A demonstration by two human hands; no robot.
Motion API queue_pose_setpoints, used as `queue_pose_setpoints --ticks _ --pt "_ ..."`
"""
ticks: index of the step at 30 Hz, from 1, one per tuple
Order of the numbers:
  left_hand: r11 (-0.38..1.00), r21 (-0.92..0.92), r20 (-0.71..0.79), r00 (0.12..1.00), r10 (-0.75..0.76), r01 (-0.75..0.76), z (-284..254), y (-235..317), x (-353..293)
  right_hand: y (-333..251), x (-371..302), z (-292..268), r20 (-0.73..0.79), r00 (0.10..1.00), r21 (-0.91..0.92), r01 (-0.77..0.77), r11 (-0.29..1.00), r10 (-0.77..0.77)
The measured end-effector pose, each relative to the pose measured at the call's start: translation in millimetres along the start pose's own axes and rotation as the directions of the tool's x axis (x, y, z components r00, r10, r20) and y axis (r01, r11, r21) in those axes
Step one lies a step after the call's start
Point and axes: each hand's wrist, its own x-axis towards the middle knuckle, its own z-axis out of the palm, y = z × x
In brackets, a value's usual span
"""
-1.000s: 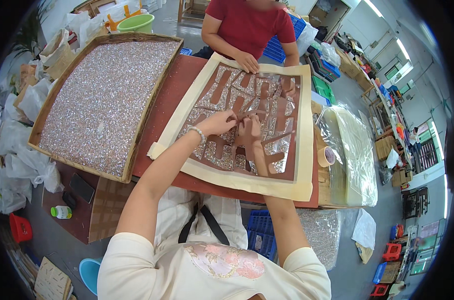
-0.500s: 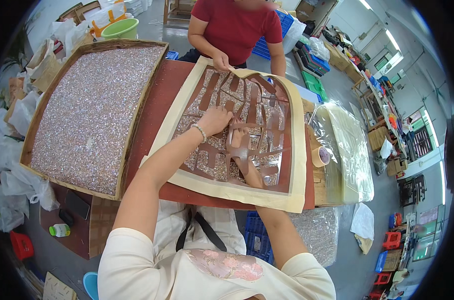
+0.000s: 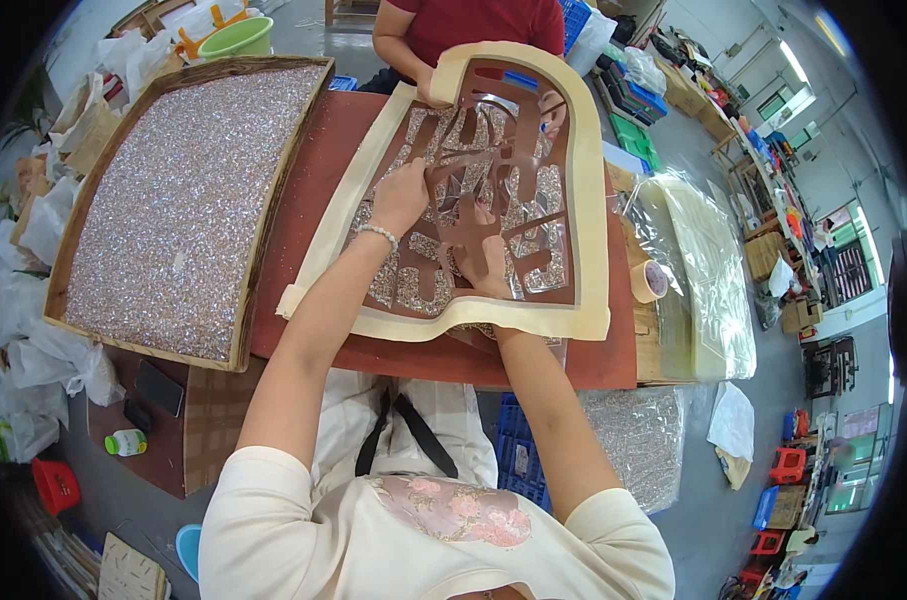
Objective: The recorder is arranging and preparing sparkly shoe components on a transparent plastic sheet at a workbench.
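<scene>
The far edge of the cream-bordered cut-out sheet point(image 3: 526, 175), nearly flat a second ago, now curls up off the red-brown board point(image 3: 311, 165), lifted by a co-worker's hand point(image 3: 427, 88). The left hand point(image 3: 402, 196) pinches a brown strip of it; the right hand point(image 3: 485, 258) reaches beneath, its grip hidden, so I cannot tell. Leftward sits a glitter-filled tray point(image 3: 143, 343).

In from the near edge of the table point(image 3: 295, 210), the brown sheet point(image 3: 527, 165) partly hides the right hand point(image 3: 492, 252). The view's top crops the co-worker point(image 3: 473, 28), head unseen.
</scene>
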Motion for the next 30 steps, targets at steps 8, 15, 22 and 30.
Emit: queue_pose_setpoints --ticks 8,15,22,30 --pt "0.990 -0.062 0.310 0.941 0.137 -0.123 -54 9 -35 8 0 12 -0.078 0.997 0.183 0.001 0.983 0.014" --pt "0.988 -0.152 0.651 0.749 0.127 -0.036 -100 48 -114 10 -52 -1 -0.004 0.981 0.523 -0.165 0.836 0.196" --pt "0.853 -0.123 0.439 0.743 0.505 -0.507 -102 71 -204 36 -39 6 0.129 0.927 0.740 -0.327 0.588 0.353" --pt "0.858 -0.176 0.253 0.820 0.514 -0.483 -80 64 -223 70 -28 -18 0.272 0.846 0.849 -0.436 0.300 0.459"
